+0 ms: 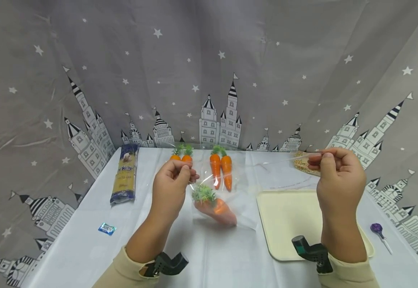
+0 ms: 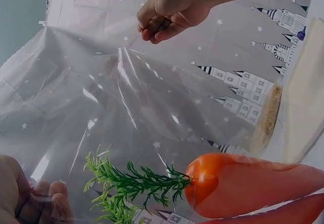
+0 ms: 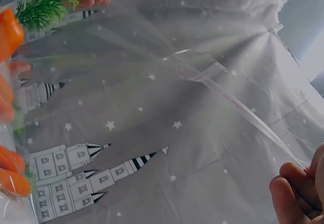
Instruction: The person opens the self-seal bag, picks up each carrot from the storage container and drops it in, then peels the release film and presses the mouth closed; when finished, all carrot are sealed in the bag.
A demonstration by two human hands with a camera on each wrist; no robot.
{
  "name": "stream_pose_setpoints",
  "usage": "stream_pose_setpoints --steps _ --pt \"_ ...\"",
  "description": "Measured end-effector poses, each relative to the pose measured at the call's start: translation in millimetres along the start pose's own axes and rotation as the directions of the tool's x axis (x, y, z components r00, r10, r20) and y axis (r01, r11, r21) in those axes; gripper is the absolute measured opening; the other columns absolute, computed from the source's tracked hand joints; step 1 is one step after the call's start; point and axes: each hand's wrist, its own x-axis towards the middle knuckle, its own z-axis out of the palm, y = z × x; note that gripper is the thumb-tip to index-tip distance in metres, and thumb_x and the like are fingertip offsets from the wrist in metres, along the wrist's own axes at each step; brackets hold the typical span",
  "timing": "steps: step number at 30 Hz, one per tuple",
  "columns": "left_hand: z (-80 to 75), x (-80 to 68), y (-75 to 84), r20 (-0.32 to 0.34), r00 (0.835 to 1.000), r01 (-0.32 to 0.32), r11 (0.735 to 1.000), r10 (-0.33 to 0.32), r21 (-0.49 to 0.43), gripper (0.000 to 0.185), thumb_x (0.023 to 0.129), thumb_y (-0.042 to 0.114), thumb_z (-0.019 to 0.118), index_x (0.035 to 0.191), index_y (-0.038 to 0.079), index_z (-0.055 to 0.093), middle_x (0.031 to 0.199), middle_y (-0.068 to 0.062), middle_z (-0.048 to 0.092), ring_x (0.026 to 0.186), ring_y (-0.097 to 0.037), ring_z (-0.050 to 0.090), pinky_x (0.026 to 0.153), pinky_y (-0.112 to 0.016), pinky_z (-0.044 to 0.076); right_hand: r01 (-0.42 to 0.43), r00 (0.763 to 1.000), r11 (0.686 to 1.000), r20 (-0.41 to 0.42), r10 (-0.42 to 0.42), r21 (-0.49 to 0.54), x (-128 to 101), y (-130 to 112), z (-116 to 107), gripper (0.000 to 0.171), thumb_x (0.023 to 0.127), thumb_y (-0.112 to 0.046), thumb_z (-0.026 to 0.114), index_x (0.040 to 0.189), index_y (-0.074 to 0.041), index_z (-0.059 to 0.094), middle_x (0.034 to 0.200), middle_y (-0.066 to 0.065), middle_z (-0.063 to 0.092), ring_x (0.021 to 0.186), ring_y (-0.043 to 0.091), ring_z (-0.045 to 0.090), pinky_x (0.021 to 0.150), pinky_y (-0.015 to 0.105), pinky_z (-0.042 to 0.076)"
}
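My left hand (image 1: 173,182) pinches the upper edge of a clear plastic bag (image 1: 246,218) holding orange carrots (image 1: 223,212) with feathery green tops (image 2: 147,181). The bag hangs in front of me, over the table. Out to the right, above a cream tray, my right hand (image 1: 340,180) pinches the end of a thin clear plastic strip (image 3: 240,107). That strip runs taut from its fingertips toward the bag's mouth; where it joins the bag is hard to make out.
Behind the bag lie more bagged carrots (image 1: 226,170). A pasta packet (image 1: 124,174) and a small blue sachet (image 1: 107,229) are at left. On the right are the cream tray (image 1: 288,224), a purple lollipop (image 1: 377,229) and a golden grainy packet (image 1: 304,164), partly hidden.
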Motion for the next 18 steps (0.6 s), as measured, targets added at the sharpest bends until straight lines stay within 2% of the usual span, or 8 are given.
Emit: stream_pose_setpoints --steps 10,18 --pt "-0.1 0.0 0.7 -0.01 1.0 0.004 1.0 -0.004 0.013 0.013 0.107 0.006 0.055 0.109 -0.002 0.065 0.108 -0.014 0.066 0.091 -0.023 0.071 0.081 -0.026 0.062 0.007 1.0 0.998 0.001 -0.007 0.068 0.8 -3.0 -5.5 0.015 0.106 -0.011 0.053 0.101 -0.007 0.067 0.09 0.005 0.074 0.08 0.015 0.074 0.077 0.02 0.061" --pt "-1.5 1.1 -0.1 -0.006 1.0 0.002 1.0 -0.002 0.017 0.012 0.107 0.005 0.055 0.108 -0.002 0.064 0.112 -0.013 0.066 0.091 -0.023 0.072 0.082 -0.027 0.062 0.003 0.999 1.0 -0.039 -0.001 0.03 4.3 -1.5 -11.4 0.016 0.107 -0.013 0.053 0.105 -0.005 0.067 0.089 0.001 0.074 0.079 0.012 0.074 0.076 0.018 0.061"
